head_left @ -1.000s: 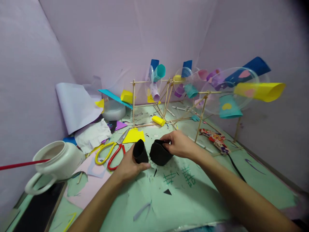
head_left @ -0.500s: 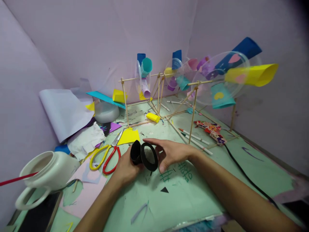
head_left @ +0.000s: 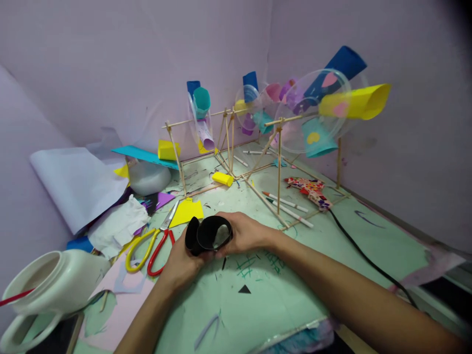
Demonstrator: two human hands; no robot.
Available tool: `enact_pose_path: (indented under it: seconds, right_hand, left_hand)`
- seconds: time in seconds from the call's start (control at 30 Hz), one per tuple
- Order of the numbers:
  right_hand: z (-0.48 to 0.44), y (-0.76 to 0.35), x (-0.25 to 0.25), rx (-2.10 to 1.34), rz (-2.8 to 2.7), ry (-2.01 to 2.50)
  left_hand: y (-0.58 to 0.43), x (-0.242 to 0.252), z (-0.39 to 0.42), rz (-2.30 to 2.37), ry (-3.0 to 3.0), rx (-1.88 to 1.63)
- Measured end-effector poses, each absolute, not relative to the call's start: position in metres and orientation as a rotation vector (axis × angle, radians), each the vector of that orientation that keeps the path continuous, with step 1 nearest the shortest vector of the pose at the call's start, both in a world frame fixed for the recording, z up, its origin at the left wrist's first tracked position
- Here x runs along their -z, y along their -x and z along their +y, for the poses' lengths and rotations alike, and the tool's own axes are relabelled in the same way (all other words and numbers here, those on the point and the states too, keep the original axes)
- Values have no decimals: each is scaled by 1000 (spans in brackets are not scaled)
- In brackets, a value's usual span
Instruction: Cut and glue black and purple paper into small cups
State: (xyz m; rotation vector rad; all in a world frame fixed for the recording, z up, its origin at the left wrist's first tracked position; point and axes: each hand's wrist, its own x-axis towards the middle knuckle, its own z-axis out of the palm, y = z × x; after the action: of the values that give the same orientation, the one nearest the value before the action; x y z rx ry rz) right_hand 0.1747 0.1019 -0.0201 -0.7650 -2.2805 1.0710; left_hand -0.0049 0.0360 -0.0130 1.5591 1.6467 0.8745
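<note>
Both hands are closed round a piece of black paper (head_left: 206,234) curled into two side-by-side loops, its open end facing me. My left hand (head_left: 183,256) grips it from the left and below. My right hand (head_left: 244,232) holds the right, wider loop at its outer side. A greyish patch shows inside that loop; some fingertips are hidden behind the paper. Left of my left hand lie scissors (head_left: 157,246) with one yellow and one red handle. A yellow paper piece (head_left: 187,211) lies just beyond the hands.
Stick frames (head_left: 279,169) carry clear discs with coloured paper tubes. A patterned, corded glue gun (head_left: 308,191) lies at the right, near several markers (head_left: 289,211). A white pitcher (head_left: 83,268) tips at the left. A small yellow tube (head_left: 222,178) lies behind the hands.
My right hand has closed on the right side of the black paper, where it was open and apart before. The right loop looks wider. The view has shifted slightly to the right.
</note>
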Motion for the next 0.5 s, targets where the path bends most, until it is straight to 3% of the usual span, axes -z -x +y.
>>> enact_pose_path:
  seconds: [0.5]
  right_hand:
    - [101, -176, 19, -1044, -2338, 803]
  left_hand:
    - [-1, 3, 36, 1666, -1493, -873]
